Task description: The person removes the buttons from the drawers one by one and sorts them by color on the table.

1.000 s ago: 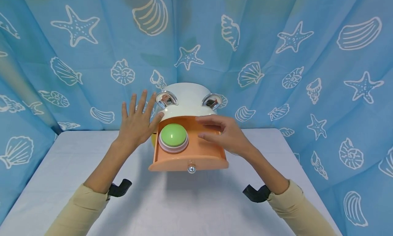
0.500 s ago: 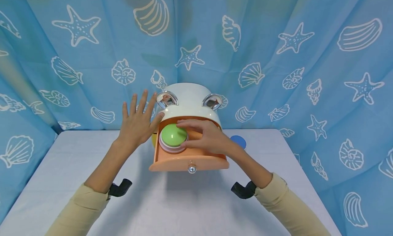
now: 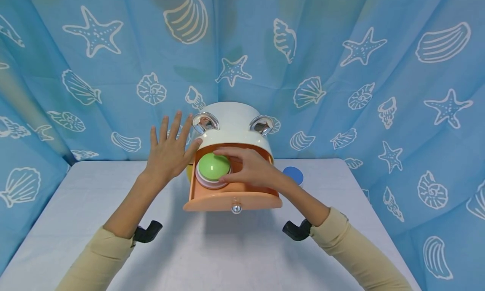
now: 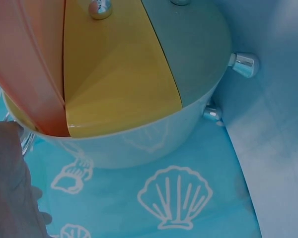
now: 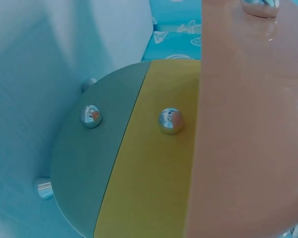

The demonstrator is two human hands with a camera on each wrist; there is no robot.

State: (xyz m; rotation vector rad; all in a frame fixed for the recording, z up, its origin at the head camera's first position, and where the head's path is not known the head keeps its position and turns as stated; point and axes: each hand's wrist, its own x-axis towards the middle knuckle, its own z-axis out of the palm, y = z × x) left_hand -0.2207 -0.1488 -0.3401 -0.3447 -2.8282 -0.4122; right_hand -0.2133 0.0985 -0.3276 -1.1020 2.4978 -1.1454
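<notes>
A small white chest [image 3: 235, 114] with chrome rings on top stands at the table's back, its orange drawer [image 3: 250, 201] pulled out. Inside, at the left, sits a round green-domed thing [image 3: 213, 165] on a pale pink base. My right hand [image 3: 251, 168] reaches into the drawer and holds this dome from its right side, fingers at the back and thumb at the front. Fingers spread and straight, my left hand [image 3: 166, 154] is at the chest's left side, its thumb near the white rim. In the right wrist view the drawer front [image 5: 248, 124] hides the right hand.
A yellow drawer [image 5: 154, 148] and a green drawer [image 5: 84, 158] with chrome knobs are shut below. A blue-topped round thing [image 3: 293, 175] stands right of the chest; a bit of something yellow [image 3: 189, 172] shows at left. A blue shell-print curtain [image 3: 242, 51] closes off the back.
My right hand has moved left across the drawer to the green dome and closed in around its right side, uncovering the blue-topped thing. The left hand has stayed in place.
</notes>
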